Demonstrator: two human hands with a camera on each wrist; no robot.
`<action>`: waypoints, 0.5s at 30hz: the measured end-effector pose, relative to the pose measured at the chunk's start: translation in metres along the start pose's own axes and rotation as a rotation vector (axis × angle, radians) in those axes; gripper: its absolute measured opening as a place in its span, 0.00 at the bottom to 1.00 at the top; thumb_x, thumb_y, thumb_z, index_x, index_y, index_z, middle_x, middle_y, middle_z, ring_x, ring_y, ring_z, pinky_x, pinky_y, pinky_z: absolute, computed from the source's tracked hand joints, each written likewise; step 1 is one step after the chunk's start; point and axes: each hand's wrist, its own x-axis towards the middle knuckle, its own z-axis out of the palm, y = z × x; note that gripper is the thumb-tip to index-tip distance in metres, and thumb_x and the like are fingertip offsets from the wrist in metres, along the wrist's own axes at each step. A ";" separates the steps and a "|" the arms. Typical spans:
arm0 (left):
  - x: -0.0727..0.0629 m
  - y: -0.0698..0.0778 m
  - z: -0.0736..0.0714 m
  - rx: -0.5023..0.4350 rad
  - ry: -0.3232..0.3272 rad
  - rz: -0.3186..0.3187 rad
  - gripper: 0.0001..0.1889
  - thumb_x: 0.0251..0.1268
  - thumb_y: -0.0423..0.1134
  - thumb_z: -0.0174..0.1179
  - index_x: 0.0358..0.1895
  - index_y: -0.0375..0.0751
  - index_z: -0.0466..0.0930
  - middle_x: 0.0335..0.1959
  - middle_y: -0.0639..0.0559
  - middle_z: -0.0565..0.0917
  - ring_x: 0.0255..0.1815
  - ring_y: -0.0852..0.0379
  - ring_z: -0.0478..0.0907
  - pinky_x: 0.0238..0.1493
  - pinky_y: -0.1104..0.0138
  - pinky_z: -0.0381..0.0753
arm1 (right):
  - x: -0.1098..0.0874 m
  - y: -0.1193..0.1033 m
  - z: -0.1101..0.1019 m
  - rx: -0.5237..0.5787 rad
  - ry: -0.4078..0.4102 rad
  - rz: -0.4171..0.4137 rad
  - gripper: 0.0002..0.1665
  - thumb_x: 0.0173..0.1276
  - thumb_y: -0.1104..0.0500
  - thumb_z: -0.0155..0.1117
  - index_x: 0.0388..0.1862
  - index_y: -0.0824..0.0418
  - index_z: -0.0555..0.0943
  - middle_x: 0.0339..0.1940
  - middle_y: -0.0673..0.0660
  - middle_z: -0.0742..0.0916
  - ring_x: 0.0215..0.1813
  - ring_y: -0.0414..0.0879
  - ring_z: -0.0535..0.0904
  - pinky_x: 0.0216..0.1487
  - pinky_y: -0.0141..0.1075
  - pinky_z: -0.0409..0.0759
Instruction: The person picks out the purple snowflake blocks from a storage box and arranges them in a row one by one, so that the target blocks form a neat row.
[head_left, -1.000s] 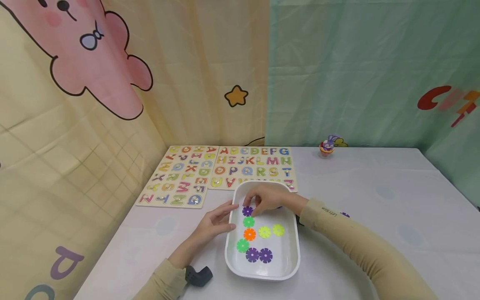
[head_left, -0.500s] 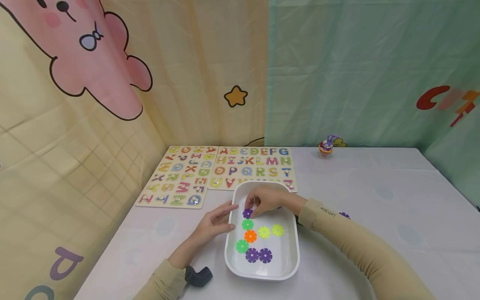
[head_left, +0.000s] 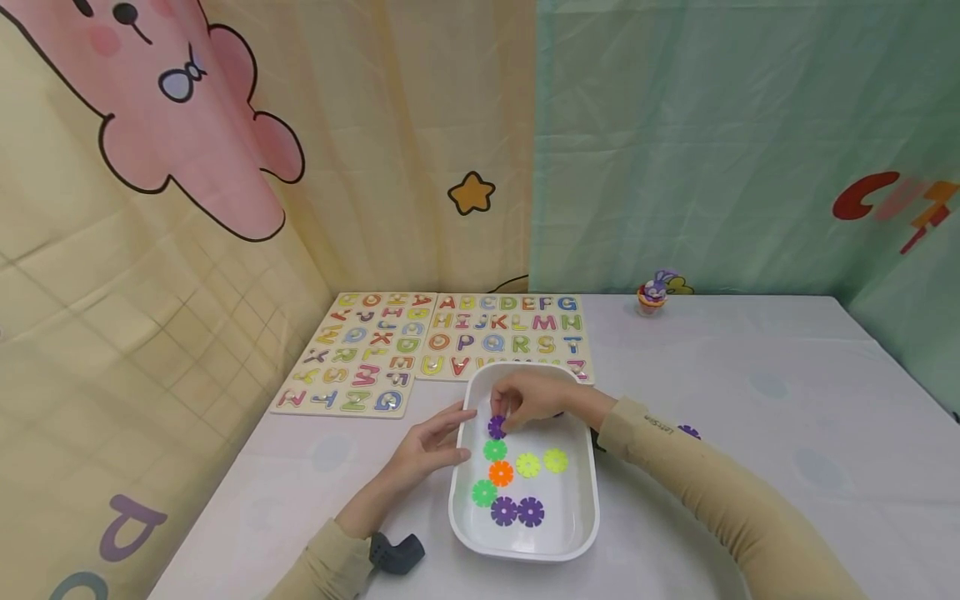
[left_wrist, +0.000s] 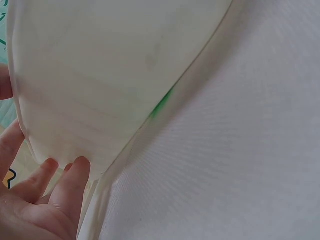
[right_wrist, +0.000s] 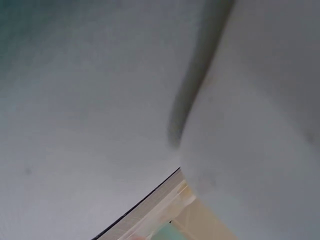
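Observation:
A white tray [head_left: 461,533] stands before me, holding several notched plastic snowflake discs. My right hand [head_left: 531,398] reaches in over its right rim and pinches a purple snowflake disc [head_left: 496,428] between thumb and fingers. Just below that disc lie a green disc [head_left: 495,450] and an orange disc [head_left: 501,473], roughly in line. A second green disc [head_left: 484,493], two joined purple discs [head_left: 517,512] and two yellow discs [head_left: 542,462] are nearby. My left hand [head_left: 429,442], fingers relaxed, rests its fingertips against the tray's left side; the left wrist view shows those fingers [left_wrist: 72,185] on the wall.
Two wooden alphabet boards [head_left: 504,329] lie behind and left of the tray. A small rabbit figure [head_left: 652,293] stands at the table's back edge. Another purple disc [head_left: 689,431] shows beyond the right sleeve. A dark device [head_left: 397,553] is at the left cuff.
My right hand has shifted the purple disc slightly nearer to me. The green and orange discs below it have moved a little the same way. The left hand stays put.

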 end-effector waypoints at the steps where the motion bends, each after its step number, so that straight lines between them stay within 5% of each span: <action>1: 0.000 0.000 0.000 -0.004 -0.001 0.000 0.28 0.58 0.35 0.61 0.65 0.40 0.69 0.74 0.42 0.51 0.71 0.40 0.55 0.66 0.47 0.58 | 0.000 0.000 0.000 0.015 0.000 0.005 0.08 0.57 0.55 0.71 0.32 0.46 0.79 0.30 0.42 0.83 0.32 0.40 0.77 0.36 0.31 0.79; 15: 0.000 0.001 0.001 -0.002 0.014 -0.028 0.29 0.58 0.36 0.62 0.65 0.42 0.69 0.74 0.46 0.53 0.71 0.43 0.55 0.67 0.45 0.57 | -0.013 0.005 -0.021 0.357 0.050 -0.045 0.07 0.63 0.62 0.64 0.40 0.60 0.79 0.35 0.52 0.85 0.36 0.46 0.83 0.43 0.36 0.83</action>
